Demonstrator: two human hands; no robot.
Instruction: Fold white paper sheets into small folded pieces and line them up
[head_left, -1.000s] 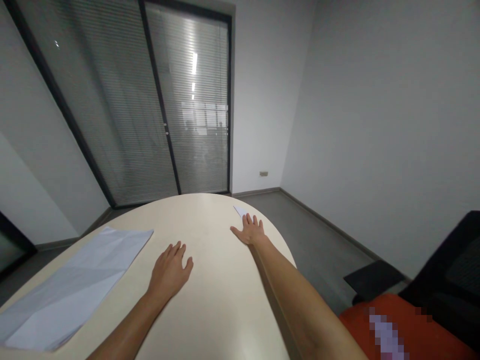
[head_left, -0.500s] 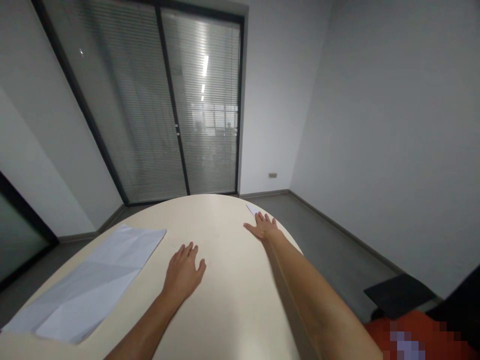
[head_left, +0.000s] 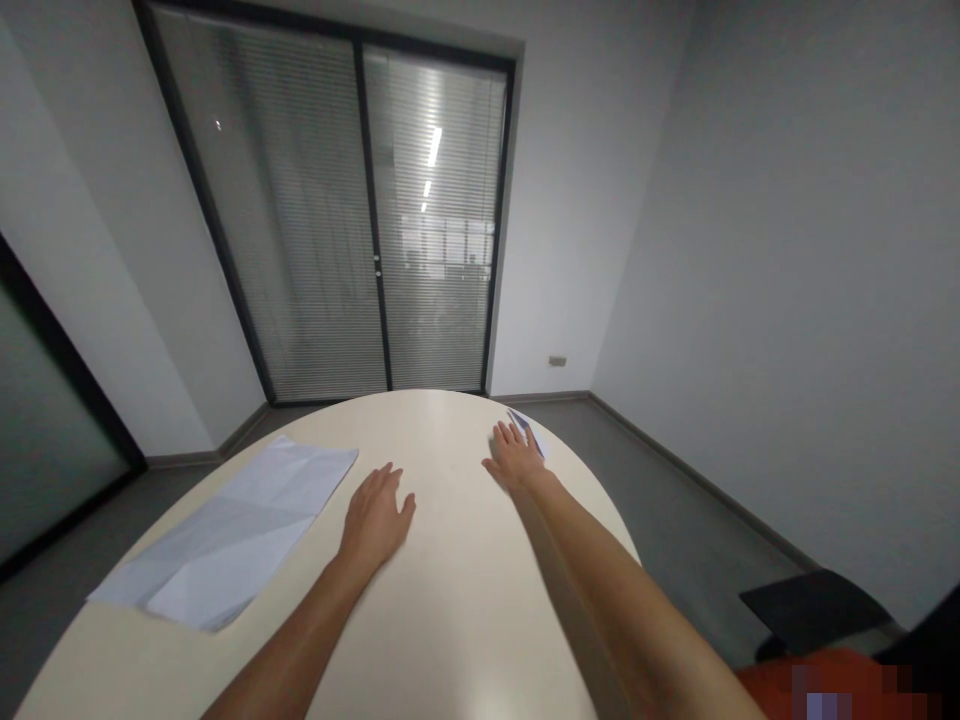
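Right hand (head_left: 516,456) has shifted leftward relative to the small paper (head_left: 538,441), baring more near the table's (head_left: 450,580) far right edge. Arms outstretched, both hands lie palm-down, fingers spread, unclenched.

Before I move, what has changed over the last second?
The right hand has shifted left relative to the small paper, so more of it shows. The left hand sits slightly nearer the large paper, and the view has swung left. Nothing was visibly grasped or released. The large paper stays on the table, and both hands remain open.
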